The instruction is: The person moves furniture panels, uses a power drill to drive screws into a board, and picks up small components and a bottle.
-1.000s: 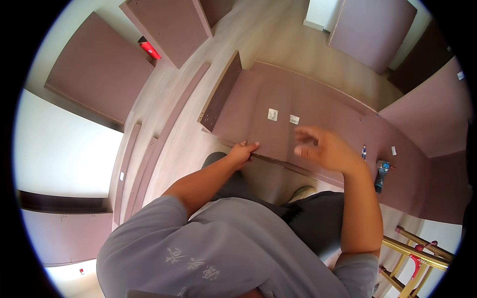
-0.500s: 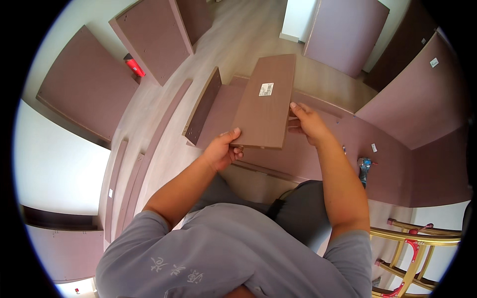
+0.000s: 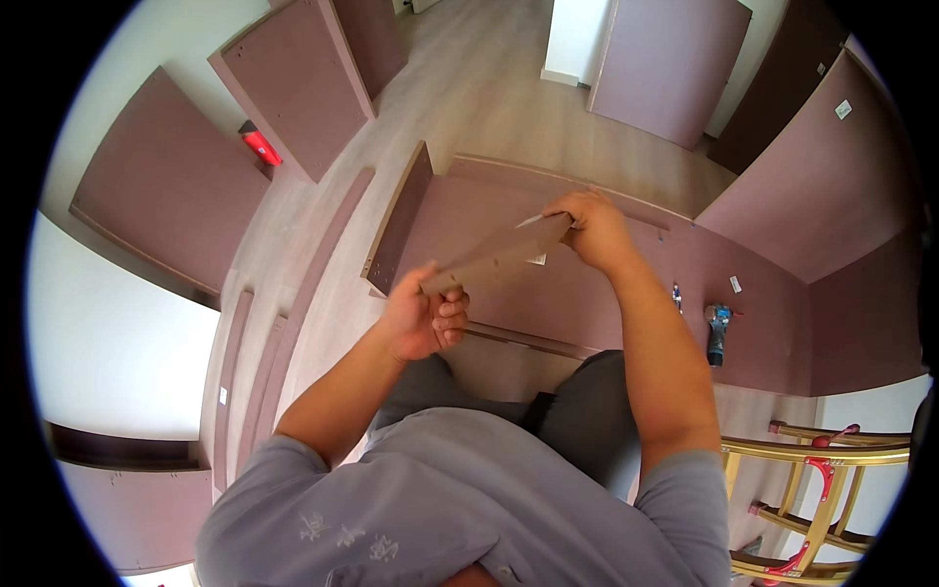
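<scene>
A brown wooden board (image 3: 494,262) is tilted nearly edge-on above a partly built cabinet, its narrow edge with small holes facing me. My left hand (image 3: 427,315) is closed round its left end, thumb on top and fingers curled below. At the right end my right hand (image 3: 595,227) grips the board from above. Beneath lies the cabinet's large panel (image 3: 587,303), with an upright side board (image 3: 399,215) at its left and a low rail (image 3: 567,184) along the far side. A blue cordless drill (image 3: 719,333) rests on the panel to the right.
A small tool (image 3: 677,297) and a white label (image 3: 736,285) lie near the drill. Long strips (image 3: 323,254) lie on the floor at left. Panels (image 3: 293,83) lean against the walls, with a red object (image 3: 260,144) beside one. A gold stepladder (image 3: 827,489) lies at lower right.
The board has turned from showing its broad labelled face to nearly edge-on. Its far end has come down, uncovering more of the cabinet. My right hand has moved onto its top.
</scene>
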{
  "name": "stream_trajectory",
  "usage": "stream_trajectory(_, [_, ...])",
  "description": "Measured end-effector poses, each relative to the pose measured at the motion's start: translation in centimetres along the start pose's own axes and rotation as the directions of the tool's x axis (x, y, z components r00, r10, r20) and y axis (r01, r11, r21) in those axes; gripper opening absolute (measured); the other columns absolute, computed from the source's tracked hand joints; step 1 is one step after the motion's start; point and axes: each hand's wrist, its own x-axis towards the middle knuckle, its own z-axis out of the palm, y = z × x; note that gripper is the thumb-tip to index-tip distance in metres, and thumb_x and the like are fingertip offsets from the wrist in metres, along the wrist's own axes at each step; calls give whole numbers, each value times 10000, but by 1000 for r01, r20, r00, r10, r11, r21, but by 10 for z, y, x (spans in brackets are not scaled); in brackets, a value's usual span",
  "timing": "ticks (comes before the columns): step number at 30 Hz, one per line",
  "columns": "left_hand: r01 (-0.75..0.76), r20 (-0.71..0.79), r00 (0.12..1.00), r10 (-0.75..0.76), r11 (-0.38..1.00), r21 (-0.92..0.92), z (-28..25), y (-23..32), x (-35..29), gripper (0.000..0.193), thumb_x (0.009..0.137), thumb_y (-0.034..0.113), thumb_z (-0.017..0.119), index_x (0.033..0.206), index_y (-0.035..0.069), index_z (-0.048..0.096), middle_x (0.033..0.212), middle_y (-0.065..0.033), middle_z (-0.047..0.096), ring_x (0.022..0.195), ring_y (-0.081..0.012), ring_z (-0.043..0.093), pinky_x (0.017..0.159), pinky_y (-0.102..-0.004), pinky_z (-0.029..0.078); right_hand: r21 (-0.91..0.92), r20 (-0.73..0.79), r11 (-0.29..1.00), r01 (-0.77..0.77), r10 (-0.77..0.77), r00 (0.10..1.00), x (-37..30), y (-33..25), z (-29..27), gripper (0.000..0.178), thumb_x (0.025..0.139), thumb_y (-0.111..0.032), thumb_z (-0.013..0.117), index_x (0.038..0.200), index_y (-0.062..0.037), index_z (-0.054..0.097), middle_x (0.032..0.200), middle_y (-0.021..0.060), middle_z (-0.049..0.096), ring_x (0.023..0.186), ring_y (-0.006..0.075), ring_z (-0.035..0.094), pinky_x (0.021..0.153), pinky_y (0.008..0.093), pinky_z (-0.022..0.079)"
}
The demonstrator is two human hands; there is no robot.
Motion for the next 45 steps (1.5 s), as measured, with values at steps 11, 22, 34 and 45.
stream_trajectory(11, [-223,32,948,318,585,780,-37,-42,2,475,1046,221,703,1452,37,539,1458,-102,575,1348,-213,559,1116,-410,486,941,-25,327,-92,336,941,4,-32,0,614,1028,-477,723,1361,30,626,1306,133,705,1195,222,659,1026,394,547])
stream_trajectory(22, [-106,-128,931,341,591,800,-24,-59,25,448,1013,193,751,1368,-39,608,1272,-112,711,1167,-185,657,1035,-367,529,903,-9,383,-196,472,881,4,-38,17,622,1025,-441,731,1380,55,607,1307,188,701,1212,263,651,1055,400,517])
stream_trajectory(34, [-1,24,694,719,-33,999,41,-48,110,318,917,261,755,1060,-6,656,887,-238,748,800,-440,737,719,-497,575,516,149,708,-483,481,864,-26,-63,39,1056,921,-537,805,1577,160,359,1461,375,543,1335,406,600,1065,449,524])
stream_trajectory(45, [-320,413,865,285,-321,892,56,-91,147,841,933,359,747,1611,-3,405,1653,-271,409,1562,-426,359,1253,-492,359,916,97,149,-374,819,566,-66,31,10,352,955,-63,648,1271,82,597,1112,205,705,982,320,723,819,449,613])
